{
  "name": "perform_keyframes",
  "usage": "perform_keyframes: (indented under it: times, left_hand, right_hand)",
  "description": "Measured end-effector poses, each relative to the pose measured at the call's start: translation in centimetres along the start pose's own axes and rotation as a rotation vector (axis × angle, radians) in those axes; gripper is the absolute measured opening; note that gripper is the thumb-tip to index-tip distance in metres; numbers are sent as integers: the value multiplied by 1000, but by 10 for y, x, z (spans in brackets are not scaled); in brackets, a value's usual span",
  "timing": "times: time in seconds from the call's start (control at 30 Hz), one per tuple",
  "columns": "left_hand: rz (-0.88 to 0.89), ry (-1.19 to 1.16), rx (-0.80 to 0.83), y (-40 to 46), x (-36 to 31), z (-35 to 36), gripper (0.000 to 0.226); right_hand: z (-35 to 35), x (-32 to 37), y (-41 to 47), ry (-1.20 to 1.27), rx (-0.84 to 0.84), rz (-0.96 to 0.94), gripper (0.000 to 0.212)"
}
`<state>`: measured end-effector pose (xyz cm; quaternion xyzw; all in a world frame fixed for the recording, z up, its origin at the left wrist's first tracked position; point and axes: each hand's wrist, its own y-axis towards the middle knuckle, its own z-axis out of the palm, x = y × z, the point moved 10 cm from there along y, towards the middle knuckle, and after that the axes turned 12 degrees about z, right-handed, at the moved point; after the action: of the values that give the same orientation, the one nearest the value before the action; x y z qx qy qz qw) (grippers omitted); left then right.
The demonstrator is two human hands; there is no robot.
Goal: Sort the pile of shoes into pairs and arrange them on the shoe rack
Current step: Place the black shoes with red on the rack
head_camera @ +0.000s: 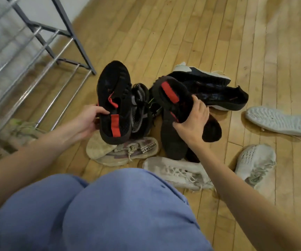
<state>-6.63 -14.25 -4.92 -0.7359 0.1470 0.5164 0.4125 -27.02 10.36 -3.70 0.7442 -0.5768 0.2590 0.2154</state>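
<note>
My left hand [89, 120] grips a black knit shoe with red trim [112, 91] by its collar, toe pointing away. My right hand [194, 124] holds the matching black shoe with a red heel strip [171, 96], lifted over the pile. Under them lie a grey-black sneaker [139, 109], a dark shoe sole-up [173, 140], a black-and-blue shoe [216, 93] and a beige sneaker [128, 151]. The metal shoe rack [42, 57] stands at the left; a pale green shoe [19, 131] sits under its lowest bars.
A white sneaker [178, 171] lies near my knees. Another white one [254, 165] lies to the right, and a white shoe sole-up [281, 120] farther right. My blue trouser legs [100, 214] fill the bottom. Wooden floor stretches beyond the pile.
</note>
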Motion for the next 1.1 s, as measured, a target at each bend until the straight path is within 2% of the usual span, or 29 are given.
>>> perform_keyframes:
  times: [0.13,0.27,0.3,0.4,0.5,0.6,0.7,0.77,0.83,0.87,0.93,1.0,1.1]
  left_hand:
    - [-61,-97,-170,-26,34,-74,19]
    - [-129,-154,-317,-51,70,-131,39]
    - [-137,-170,-337,-56,77,-139,38]
    - [-130,-207,-339,-66,92,-151,29]
    - [-112,-189,-308,-72,101,-150,23]
    - [-97,-201,-295,-73,109,-145,18]
    - [-95,-235,-277,-73,115,-138,23]
    - [-95,-254,-256,-72,118,-134,26]
    - [-90,-270,-238,-70,118,-129,28]
    - [-83,-281,-230,-69,118,-127,30]
    - [-69,-310,-210,-67,116,-121,33]
    - [-66,-346,-200,-66,115,-115,33]
    - [-78,-397,-198,-66,115,-110,32]
  right_hand:
    - [39,82,-19,-235,150,-508,80]
    - [77,126,-62,-501,235,-985,78]
    - [86,133,-75,-534,254,-1074,78]
    - [112,141,-106,-597,327,-1265,80]
    - [141,135,-124,-686,407,-1307,81]
    - [155,127,-133,-723,470,-1242,73]
    - [145,125,-129,-671,496,-1097,72]
    - [127,122,-117,-547,464,-880,61]
    - [101,110,-108,-344,365,-546,44]
    - [92,98,-109,-267,338,-361,46]
    - [99,73,-126,-325,414,-113,66]
    - [122,56,-147,-376,583,-10,79]
    - [136,56,-156,-185,685,82,74]
